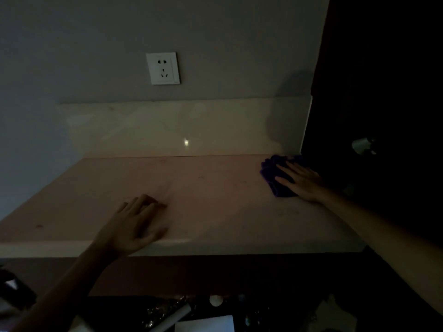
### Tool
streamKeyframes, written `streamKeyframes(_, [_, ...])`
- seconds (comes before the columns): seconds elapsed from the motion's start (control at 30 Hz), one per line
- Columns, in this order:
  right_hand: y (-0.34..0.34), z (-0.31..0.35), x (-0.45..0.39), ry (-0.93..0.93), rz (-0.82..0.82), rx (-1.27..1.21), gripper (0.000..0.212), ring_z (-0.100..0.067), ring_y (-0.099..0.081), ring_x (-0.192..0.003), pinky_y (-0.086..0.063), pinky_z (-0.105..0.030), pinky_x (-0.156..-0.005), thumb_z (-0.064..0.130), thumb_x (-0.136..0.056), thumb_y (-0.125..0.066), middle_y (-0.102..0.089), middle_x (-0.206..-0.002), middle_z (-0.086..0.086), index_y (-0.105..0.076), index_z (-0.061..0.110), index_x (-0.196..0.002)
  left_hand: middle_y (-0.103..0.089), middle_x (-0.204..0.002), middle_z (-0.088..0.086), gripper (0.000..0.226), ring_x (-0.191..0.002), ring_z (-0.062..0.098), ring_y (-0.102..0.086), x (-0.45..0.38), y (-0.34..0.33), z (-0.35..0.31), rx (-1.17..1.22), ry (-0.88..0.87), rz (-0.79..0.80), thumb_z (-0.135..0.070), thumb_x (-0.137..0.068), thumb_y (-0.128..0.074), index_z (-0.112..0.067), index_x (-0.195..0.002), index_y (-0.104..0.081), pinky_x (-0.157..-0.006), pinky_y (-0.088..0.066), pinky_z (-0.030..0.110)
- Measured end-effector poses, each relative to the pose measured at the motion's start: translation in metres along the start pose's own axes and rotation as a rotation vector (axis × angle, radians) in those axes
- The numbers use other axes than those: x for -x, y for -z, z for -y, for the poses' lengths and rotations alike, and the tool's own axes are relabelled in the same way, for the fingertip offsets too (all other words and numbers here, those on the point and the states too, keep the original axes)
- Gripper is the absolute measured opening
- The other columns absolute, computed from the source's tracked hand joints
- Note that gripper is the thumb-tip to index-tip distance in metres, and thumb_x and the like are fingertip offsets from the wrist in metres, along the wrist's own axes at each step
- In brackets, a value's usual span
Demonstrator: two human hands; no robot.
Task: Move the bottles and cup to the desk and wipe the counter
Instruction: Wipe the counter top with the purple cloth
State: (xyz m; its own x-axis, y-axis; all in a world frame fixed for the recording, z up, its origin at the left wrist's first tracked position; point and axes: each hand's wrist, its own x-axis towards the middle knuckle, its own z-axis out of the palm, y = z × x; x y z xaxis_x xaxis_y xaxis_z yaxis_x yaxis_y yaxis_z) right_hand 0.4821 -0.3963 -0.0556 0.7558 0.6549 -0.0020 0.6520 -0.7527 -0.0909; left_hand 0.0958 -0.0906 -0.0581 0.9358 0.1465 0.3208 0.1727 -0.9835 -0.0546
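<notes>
The scene is dim, and a pale pinkish counter (203, 188) fills the middle of the view, running from about 9 o'clock across to 3 o'clock with its light front edge toward 6 o'clock. At roughly 3 o'clock, close to the counter's right end and its back corner, a crumpled purple cloth (275, 174) lies on the surface. The right hand (300, 182) rests flat on top of it, fingers straight and spread toward 10 o'clock, pressing the cloth down rather than curling round it. The left hand (136, 226) sits at about 7 o'clock near the front edge, palm down on the bare counter with fingers stretched and loosely fanned, holding nothing; its outline is blurred. The two hands are well apart. Behind the counter, toward 12 o'clock, a glossy cream backsplash (167, 128) carries a small bright glint, and above it a white wall socket (163, 68) is set in the grey wall. A dark panel (383, 68) takes up the 1 to 3 o'clock side, with a small pale object (362, 145) on it that may be a knob or fitting, too dark to tell. Below the counter, at 6 o'clock, lie a white sheet (206, 324) and a pale tube-like roll (172, 317) among dark clutter.
</notes>
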Motion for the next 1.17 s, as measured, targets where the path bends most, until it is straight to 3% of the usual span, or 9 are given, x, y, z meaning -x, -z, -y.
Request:
streamKeyframes(0.23, [-0.003, 0.038, 0.028, 0.127, 0.018, -0.052, 0.097, -0.011, 0.002, -0.151, -0.003, -0.038, -0.121, 0.087, -0.063, 0.005, 0.002, -0.163, 0.012, -0.003, 0.047, -0.151, -0.056, -0.118, -0.006, 0.053, -0.099, 0.017, -0.06, 0.013, 0.002, 0.018, 0.028, 0.062, -0.037, -0.059, -0.091, -0.036, -0.029, -0.126, -0.061, -0.076, -0.039, 0.031])
streamKeyframes(0.57, [-0.013, 0.144, -0.014, 0.379, 0.06, -0.061, 0.084, -0.007, 0.006, -0.15, 0.001, -0.038, -0.122, 0.083, -0.073, 0.0, 0.007, -0.162, 0.016, -0.001, 0.05, -0.15, -0.057, -0.12, -0.001, 0.056, -0.1, 0.022, -0.061, 0.04, 0.009, 0.064, -0.011, 0.173, 0.001, -0.06, -0.092, -0.036, -0.026, -0.13, -0.06, -0.08, -0.044, 0.037])
streamKeyframes(0.83, [-0.024, 0.3, -0.09, 0.667, 0.126, -0.022, 0.062, -0.006, 0.006, -0.149, 0.002, -0.038, -0.122, 0.068, -0.091, -0.007, 0.006, -0.162, 0.018, -0.001, 0.049, -0.15, -0.056, -0.12, 0.0, 0.053, -0.099, 0.019, -0.056, 0.037, 0.008, 0.067, -0.047, 0.174, -0.002, -0.06, -0.089, -0.045, -0.028, -0.13, -0.057, -0.083, -0.044, 0.035])
streamKeyframes(1.17, [-0.043, 0.543, -0.167, 1.087, 0.166, 0.026, 0.067, -0.011, 0.001, -0.151, -0.004, -0.045, -0.122, 0.072, -0.089, -0.013, 0.002, -0.163, 0.014, -0.001, 0.048, -0.151, -0.051, -0.124, 0.003, 0.065, -0.104, 0.019, -0.046, 0.037, 0.002, 0.073, -0.124, 0.162, -0.008, -0.064, -0.084, -0.053, -0.026, -0.137, -0.05, -0.087, -0.032, 0.032])
